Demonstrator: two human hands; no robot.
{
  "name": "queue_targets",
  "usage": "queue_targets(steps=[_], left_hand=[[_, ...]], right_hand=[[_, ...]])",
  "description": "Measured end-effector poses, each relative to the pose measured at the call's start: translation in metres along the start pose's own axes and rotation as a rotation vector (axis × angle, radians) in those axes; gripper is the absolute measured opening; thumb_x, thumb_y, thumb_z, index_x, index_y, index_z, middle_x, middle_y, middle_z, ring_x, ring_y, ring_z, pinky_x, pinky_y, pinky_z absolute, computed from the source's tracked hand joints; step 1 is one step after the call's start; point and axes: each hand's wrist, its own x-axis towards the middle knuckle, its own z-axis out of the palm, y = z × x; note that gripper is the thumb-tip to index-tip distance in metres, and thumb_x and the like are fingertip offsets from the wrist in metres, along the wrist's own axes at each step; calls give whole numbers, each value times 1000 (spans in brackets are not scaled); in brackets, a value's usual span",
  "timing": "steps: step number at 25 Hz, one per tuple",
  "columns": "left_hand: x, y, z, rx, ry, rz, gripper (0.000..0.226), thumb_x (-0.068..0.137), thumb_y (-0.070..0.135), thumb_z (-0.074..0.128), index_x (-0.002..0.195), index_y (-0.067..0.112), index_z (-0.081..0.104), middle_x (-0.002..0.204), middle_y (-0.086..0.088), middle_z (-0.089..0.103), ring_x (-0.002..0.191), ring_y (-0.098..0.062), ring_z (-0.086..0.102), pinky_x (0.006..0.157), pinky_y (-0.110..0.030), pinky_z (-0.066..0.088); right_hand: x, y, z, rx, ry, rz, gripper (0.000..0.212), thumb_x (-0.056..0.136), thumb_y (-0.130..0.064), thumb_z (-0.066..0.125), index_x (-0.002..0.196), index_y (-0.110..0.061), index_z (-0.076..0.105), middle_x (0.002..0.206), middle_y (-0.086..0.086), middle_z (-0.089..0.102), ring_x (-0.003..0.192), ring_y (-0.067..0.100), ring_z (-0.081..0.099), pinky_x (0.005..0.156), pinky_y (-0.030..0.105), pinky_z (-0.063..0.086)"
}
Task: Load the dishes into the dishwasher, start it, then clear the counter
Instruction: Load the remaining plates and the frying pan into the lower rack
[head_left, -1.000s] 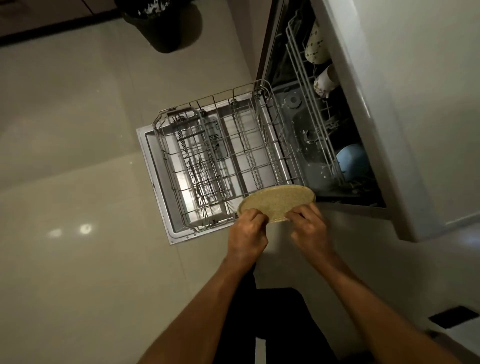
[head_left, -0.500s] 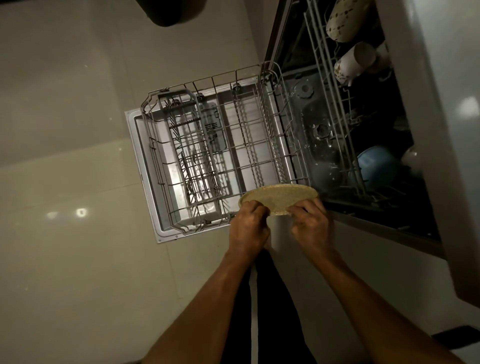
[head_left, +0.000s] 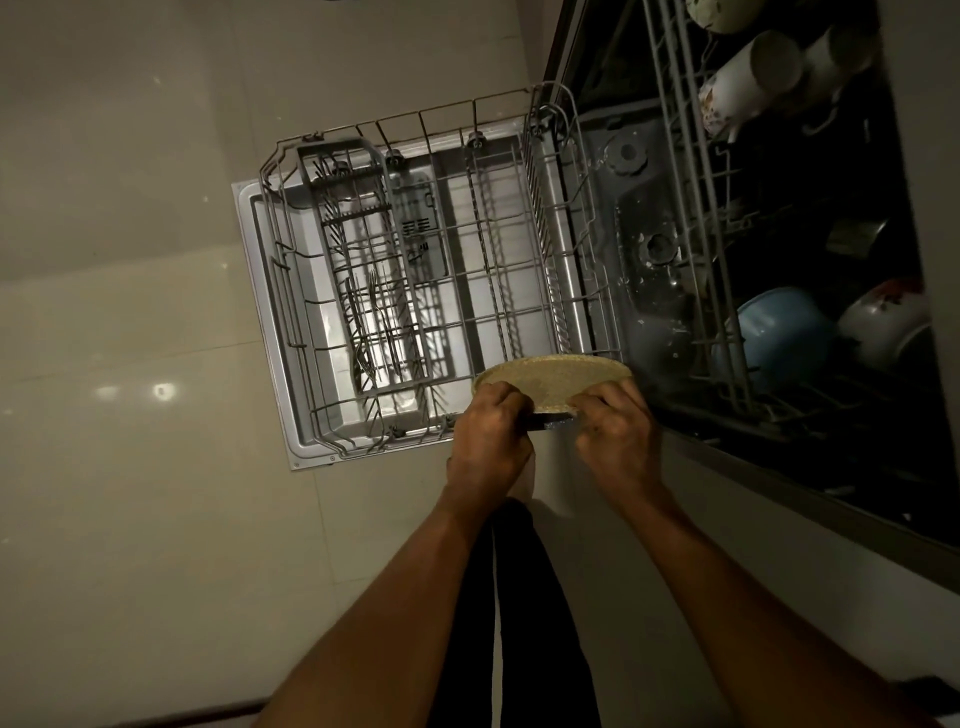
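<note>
I hold a round speckled tan plate (head_left: 553, 382) by its near rim with both hands. My left hand (head_left: 491, 436) grips the left part of the rim and my right hand (head_left: 615, 434) grips the right part. The plate hangs over the near right corner of the pulled-out lower rack (head_left: 436, 275), which rests on the open dishwasher door (head_left: 270, 332). A cutlery basket (head_left: 363, 270) in the rack holds forks.
The upper rack (head_left: 696, 218) inside the dishwasher carries white mugs (head_left: 748, 83), a blue bowl (head_left: 774, 332) and a white patterned bowl (head_left: 883, 322). Beige floor tiles (head_left: 130, 467) spread to the left. My dark trouser legs (head_left: 514, 623) are below.
The view has tilted down and closer to the dishwasher. Both hands keep their grip on the plate, which stays over the rack's near right corner, slightly lower.
</note>
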Motion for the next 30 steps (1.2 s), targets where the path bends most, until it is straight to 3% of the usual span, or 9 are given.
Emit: queue_targets(steps=[3, 13, 22, 30], left_hand=[[4, -3, 6, -4, -2, -33, 22, 68, -7, 72, 84, 8, 71, 88, -3, 65, 79, -22, 61, 56, -32, 49], [20, -7, 15, -8, -96, -89, 14, 79, -1, 72, 91, 6, 74, 98, -4, 66, 85, -23, 62, 67, -40, 56], [9, 4, 2, -29, -21, -22, 24, 72, -5, 74, 92, 6, 76, 93, -4, 67, 83, -21, 64, 63, -31, 54], [0, 10, 4, -47, -43, -98, 22, 75, -6, 71, 91, 7, 76, 92, -3, 67, 82, -23, 64, 63, -40, 56]], right_hand=[[4, 3, 4, -6, -27, 4, 34, 63, 19, 71, 88, -3, 78, 86, 6, 69, 90, 24, 58, 68, 33, 53], [16, 24, 19, -31, -212, 10, 28, 69, 16, 75, 91, -3, 78, 89, 6, 69, 94, 28, 61, 69, 38, 57], [11, 17, -1, -48, -157, -18, 41, 61, 20, 71, 96, -2, 77, 93, 7, 69, 94, 29, 61, 71, 38, 57], [12, 16, -7, -37, -176, -27, 39, 63, 22, 70, 92, -3, 78, 91, 5, 69, 92, 27, 61, 71, 37, 56]])
